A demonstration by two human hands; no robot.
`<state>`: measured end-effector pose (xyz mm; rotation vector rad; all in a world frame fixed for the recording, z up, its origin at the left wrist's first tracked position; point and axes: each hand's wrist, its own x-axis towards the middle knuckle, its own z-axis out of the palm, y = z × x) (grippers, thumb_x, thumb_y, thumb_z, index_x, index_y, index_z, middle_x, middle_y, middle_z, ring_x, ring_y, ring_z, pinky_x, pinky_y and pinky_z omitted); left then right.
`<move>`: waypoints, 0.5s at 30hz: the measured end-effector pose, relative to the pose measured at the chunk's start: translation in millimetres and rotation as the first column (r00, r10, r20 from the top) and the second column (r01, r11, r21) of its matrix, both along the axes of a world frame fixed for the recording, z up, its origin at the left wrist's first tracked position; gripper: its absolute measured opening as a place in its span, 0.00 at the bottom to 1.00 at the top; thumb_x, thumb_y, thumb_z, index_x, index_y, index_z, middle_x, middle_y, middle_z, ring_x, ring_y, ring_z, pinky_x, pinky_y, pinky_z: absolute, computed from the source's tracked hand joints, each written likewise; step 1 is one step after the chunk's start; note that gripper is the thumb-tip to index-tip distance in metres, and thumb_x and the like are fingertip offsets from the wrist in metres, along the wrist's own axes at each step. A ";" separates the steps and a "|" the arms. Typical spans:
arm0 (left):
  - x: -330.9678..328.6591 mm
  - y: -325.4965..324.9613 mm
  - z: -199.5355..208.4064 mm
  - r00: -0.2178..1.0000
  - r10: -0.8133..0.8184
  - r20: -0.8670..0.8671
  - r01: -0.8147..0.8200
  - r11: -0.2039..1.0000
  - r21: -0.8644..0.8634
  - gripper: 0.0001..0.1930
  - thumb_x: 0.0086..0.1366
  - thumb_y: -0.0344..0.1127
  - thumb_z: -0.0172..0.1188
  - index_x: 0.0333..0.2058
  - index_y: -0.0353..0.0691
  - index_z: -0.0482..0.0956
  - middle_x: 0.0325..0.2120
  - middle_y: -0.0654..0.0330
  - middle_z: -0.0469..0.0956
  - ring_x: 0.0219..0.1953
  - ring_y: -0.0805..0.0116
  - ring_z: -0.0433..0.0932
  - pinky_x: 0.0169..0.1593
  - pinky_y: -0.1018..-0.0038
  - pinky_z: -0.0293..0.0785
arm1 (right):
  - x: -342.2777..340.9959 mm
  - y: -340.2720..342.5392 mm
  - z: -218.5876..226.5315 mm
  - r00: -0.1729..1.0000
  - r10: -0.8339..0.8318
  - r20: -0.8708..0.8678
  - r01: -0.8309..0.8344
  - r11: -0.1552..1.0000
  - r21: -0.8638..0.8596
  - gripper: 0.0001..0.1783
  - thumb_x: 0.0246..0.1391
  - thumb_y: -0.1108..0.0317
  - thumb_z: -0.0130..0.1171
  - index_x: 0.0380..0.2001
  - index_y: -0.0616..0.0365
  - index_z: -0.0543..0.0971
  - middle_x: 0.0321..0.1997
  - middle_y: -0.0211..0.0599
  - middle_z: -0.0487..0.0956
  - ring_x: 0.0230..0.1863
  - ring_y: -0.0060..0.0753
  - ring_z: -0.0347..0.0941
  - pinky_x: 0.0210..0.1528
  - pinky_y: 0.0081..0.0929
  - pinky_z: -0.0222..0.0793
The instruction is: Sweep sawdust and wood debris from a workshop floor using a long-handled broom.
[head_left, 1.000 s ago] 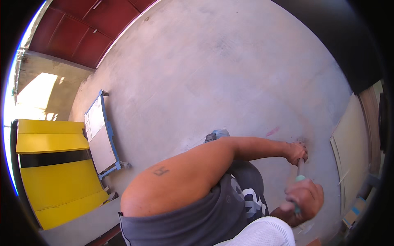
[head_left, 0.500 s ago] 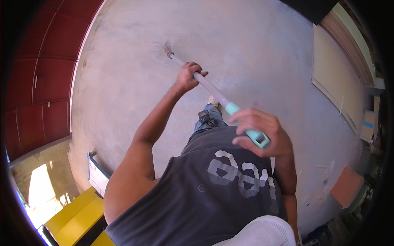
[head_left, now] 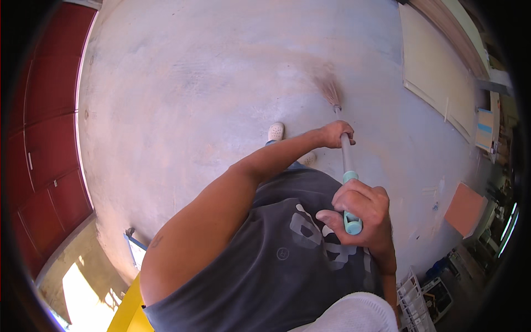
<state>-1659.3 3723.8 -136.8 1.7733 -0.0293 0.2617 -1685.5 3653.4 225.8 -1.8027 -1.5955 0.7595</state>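
A long broom (head_left: 347, 157) slants away from my body, its bristles (head_left: 330, 91) fanned out low against the pale floor and smeared by motion. Around the grey pole, not far below the bristle head, my left hand (head_left: 336, 134) is closed. My right hand (head_left: 365, 209) wraps the mint-green grip (head_left: 353, 222) at the near end, its thumb sticking out to the left of the grip. My left arm reaches across the front of my dark sleeveless shirt. Beyond my left forearm a white clog (head_left: 276, 131) shows on one foot.
Dark red cabinets (head_left: 52, 99) line the left side. A yellow piece (head_left: 128, 310) and a blue-edged board (head_left: 135, 248) are at lower left. At right stand a large cream panel (head_left: 434, 72) and an orange-pink board (head_left: 466, 209); a white rack (head_left: 414, 301) is at lower right.
The broom head has swung from left of centre to the right, with my left hand following. My right hand has lowered slightly and closed more around the grip. The view has shifted too.
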 end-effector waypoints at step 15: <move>21.1 103.9 159.3 0.919 0.175 0.353 -0.263 0.939 0.219 0.14 0.53 0.40 0.70 0.22 0.40 0.74 0.30 0.56 0.78 0.42 0.49 0.76 0.47 0.58 0.70 | 70.7 -54.0 84.7 0.980 -0.069 0.189 0.006 0.949 0.314 0.11 0.45 0.69 0.67 0.21 0.53 0.73 0.17 0.24 0.74 0.14 0.18 0.69 0.11 0.20 0.58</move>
